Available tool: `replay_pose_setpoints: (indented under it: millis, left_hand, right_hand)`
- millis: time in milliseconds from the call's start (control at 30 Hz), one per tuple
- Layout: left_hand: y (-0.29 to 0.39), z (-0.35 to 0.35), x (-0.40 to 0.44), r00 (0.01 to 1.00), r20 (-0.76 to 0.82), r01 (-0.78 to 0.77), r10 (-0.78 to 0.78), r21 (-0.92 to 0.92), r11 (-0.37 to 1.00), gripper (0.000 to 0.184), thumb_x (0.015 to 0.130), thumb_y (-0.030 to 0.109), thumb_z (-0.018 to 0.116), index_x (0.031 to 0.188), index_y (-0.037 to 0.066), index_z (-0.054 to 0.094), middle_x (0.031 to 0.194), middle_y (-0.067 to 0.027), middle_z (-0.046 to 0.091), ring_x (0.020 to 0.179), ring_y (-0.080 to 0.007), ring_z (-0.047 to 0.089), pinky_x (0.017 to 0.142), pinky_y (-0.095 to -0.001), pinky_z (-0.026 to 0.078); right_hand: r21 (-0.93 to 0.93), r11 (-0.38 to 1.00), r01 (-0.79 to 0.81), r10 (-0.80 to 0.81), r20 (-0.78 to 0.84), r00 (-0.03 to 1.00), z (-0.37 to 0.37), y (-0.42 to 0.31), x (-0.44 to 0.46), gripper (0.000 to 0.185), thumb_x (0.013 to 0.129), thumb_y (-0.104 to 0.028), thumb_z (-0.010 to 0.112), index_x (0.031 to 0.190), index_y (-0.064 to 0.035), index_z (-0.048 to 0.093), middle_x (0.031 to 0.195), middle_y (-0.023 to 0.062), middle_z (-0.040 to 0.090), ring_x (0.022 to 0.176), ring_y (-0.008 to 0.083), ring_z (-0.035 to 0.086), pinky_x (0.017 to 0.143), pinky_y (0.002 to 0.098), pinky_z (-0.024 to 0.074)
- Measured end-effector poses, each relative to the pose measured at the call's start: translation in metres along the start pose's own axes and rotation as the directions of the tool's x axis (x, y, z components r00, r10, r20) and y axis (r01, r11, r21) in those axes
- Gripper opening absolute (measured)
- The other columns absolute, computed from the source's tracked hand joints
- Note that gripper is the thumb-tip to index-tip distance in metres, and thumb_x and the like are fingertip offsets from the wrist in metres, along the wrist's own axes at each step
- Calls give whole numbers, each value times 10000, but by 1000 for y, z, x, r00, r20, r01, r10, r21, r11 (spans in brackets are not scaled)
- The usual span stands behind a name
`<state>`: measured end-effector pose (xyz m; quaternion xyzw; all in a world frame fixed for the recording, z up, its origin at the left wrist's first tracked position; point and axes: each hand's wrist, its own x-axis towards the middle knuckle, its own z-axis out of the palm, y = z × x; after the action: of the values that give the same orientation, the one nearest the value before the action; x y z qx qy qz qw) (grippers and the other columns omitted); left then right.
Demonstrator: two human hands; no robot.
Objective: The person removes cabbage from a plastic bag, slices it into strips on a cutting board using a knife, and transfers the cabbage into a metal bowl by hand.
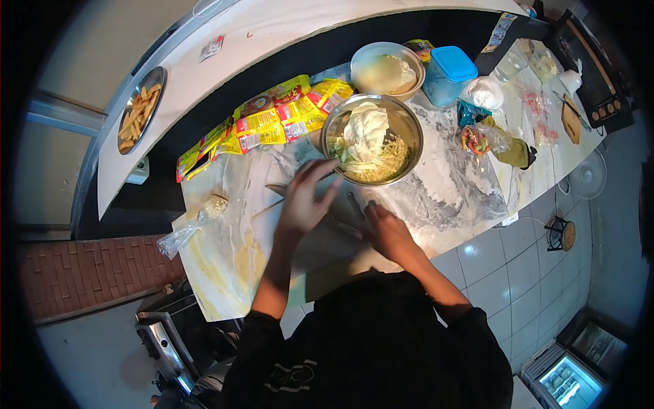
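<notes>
My left hand (304, 199) is beside the near left rim of a steel mixing bowl (417, 151), its fingers apart and holding nothing I can see. In the bowl lie shredded pale yellow strips (390, 158), some green bits and a large creamy white mound (366, 129). Just below the bowl, my right hand (388, 234) is closed; whatever it grips, if anything, is hidden. A metal utensil (352, 203) shows between the hands, its kind unclear. Behind my left hand, part of a blade (275, 187) sticks out.
Yellow packets (279, 116) line the counter's back. Behind the bowl stand another bowl (355, 63) of pale liquid and a blue-lidded container (451, 75). Bags and a green bottle (516, 153) lie right; a knotted plastic bag (197, 221) lies left. A plate of fries (139, 116) sits on the ledge.
</notes>
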<state>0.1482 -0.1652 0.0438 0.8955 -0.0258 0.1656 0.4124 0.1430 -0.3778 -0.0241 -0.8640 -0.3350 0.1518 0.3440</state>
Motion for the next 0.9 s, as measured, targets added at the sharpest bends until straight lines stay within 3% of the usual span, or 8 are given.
replay_pose_setpoints:
  millis: [133,267,367,500,633,733,800,900]
  left_hand:
    - [-14,38,44,928,281,-294,246,142,945,265,864,95,684,1106,17,609,1142,-158,638,1054,-366,608,917,-419,483]
    - [-49,65,68,856,471,-306,212,131,943,299,817,105,714,1082,36,593,1063,-149,626,1013,-370,608,868,-437,487]
    - [-44,63,68,848,504,-280,161,169,945,307,808,99,720,1079,51,583,1037,-144,625,995,-378,606,850,-440,491]
    - [-53,68,61,881,332,-401,337,146,904,273,788,79,722,1008,95,562,994,-125,633,927,-358,626,785,-458,507]
    - [-46,53,65,906,305,-358,292,190,914,261,809,60,700,1055,106,624,970,-138,674,913,-374,629,809,-459,508]
    - [-30,35,74,922,381,-183,74,257,949,280,833,26,681,1101,106,672,937,-148,705,870,-356,665,772,-433,528]
    - [-26,29,77,959,283,-7,6,2,1000,249,881,15,660,1121,76,685,870,-104,722,786,-237,702,666,-361,540]
    - [-30,22,76,971,208,173,-117,-275,946,198,925,38,645,1121,38,675,840,-52,712,747,-107,681,624,-280,536]
  right_hand:
    - [81,995,-65,75,-124,989,-31,5,-4,353,861,-118,662,1154,3,508,1063,246,600,936,430,615,787,484,504]
    - [194,973,-121,150,-141,979,-58,17,-15,271,882,-124,649,1070,15,512,960,231,612,883,410,620,735,475,488]
    - [289,947,-143,203,-187,961,-73,16,-27,197,893,-121,640,995,13,539,856,218,612,778,389,617,674,455,466]
    - [299,936,-188,244,-163,956,-83,25,-34,166,903,-125,627,962,10,552,780,202,606,721,378,606,641,441,460]
    - [324,927,-189,244,-138,960,-86,27,-30,144,921,-134,594,946,7,579,722,202,605,655,371,595,617,429,456]
    - [338,930,-141,214,-189,958,-82,31,-27,153,930,-139,584,974,7,596,729,202,619,642,356,599,617,422,459]
    - [321,945,-67,150,-241,959,-83,29,-25,142,927,-101,597,1012,12,604,659,130,566,558,235,551,553,351,430]
    - [340,935,-101,180,-210,961,-89,21,-23,178,925,-83,593,1074,13,610,667,121,580,561,210,553,559,342,437]
